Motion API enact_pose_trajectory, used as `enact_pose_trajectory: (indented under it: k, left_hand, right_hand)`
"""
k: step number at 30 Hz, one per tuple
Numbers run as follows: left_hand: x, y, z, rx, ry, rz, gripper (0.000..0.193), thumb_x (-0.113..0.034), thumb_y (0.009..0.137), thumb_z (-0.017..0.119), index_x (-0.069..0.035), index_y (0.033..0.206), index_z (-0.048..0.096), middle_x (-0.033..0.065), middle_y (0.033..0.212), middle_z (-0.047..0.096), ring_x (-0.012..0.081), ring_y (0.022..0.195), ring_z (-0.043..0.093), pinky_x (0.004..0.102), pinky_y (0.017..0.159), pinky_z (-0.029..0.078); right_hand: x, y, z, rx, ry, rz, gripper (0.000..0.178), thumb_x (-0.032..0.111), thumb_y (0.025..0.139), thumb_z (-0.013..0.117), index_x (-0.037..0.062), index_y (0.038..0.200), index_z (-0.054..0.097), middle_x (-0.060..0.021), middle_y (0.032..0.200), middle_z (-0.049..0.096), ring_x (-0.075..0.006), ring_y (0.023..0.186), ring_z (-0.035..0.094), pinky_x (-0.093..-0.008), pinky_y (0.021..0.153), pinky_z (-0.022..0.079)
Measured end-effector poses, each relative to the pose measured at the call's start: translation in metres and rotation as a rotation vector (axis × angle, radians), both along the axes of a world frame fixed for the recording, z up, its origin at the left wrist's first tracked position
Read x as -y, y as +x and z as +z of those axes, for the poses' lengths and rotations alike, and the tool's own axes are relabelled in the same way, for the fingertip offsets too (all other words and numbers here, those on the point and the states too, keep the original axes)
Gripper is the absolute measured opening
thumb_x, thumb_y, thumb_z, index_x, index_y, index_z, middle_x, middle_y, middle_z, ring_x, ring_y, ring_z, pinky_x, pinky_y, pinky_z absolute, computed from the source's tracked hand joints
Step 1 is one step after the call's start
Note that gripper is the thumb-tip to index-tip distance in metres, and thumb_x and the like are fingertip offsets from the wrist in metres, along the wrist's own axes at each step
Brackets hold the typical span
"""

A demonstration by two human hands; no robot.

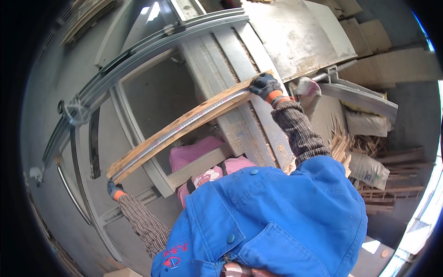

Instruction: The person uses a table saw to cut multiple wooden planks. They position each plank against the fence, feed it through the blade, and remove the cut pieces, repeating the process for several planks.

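A long wooden board (184, 119) lies slantwise across the metal frame and the slotted machine table. Along its upper face runs the stretched blade of a tape measure (171, 132). My left hand (115, 189), in a dark glove with an orange cuff, is closed at the board's near left end, where the tape ends; its fingers show only partly. At the far right end, my right hand (266, 86), gloved alike, closes over the tape and the board's edge. Whether a tape case sits inside that hand is hidden.
The slotted table (242, 124) carries sawdust. A metal rail (134, 53) curves along the far left, joined by a crossbar (138, 138). On the right stand a metal arm (364, 98), white sacks (369, 170) and a pile of wood strips (392, 187). A pale panel (295, 37) lies at the back.
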State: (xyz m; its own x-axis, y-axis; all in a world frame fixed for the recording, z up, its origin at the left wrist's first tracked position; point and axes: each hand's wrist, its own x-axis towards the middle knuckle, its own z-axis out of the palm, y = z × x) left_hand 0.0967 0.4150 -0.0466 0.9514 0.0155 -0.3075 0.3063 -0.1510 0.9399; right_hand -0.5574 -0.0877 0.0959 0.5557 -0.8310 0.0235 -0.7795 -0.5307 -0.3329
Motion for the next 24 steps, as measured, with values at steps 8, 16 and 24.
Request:
enact_pose_trajectory:
  k: [8, 16, 24]
  left_hand:
    - [-0.044, 0.051, 0.012, -0.020, 0.308, -0.144, 0.043, -0.030, 0.088, 0.062, -0.005, 0.123, 0.060, 0.0088, 0.118, 0.063, 0.0248, 0.101, 0.062, 0.0379, 0.079, 0.049]
    - [0.009, 0.020, 0.030, -0.219, 0.184, 0.077, 0.055, -0.036, 0.085, 0.065, -0.007, 0.132, 0.058, 0.0054, 0.129, 0.062, 0.0233, 0.125, 0.052, 0.0449, 0.104, 0.034]
    - [-0.018, 0.051, 0.021, -0.084, 0.256, -0.062, 0.045, -0.032, 0.085, 0.067, -0.006, 0.123, 0.064, 0.0107, 0.112, 0.071, 0.0283, 0.100, 0.067, 0.0403, 0.084, 0.051]
  right_hand:
    - [0.067, -0.116, -0.022, -0.044, 0.047, -0.303, 0.032, 0.046, 0.075, 0.077, 0.0255, 0.100, 0.077, -0.0101, 0.106, 0.067, -0.0331, 0.109, 0.059, -0.0433, 0.095, 0.049]
    - [0.066, -0.115, -0.020, -0.083, 0.075, -0.403, 0.030, 0.045, 0.074, 0.076, 0.0312, 0.101, 0.077, -0.0102, 0.104, 0.070, -0.0360, 0.105, 0.063, -0.0422, 0.093, 0.052]
    - [0.060, -0.117, -0.039, 0.041, -0.064, -0.477, 0.026, 0.042, 0.069, 0.080, 0.0335, 0.094, 0.078, -0.0056, 0.101, 0.070, -0.0333, 0.103, 0.063, -0.0407, 0.089, 0.053]
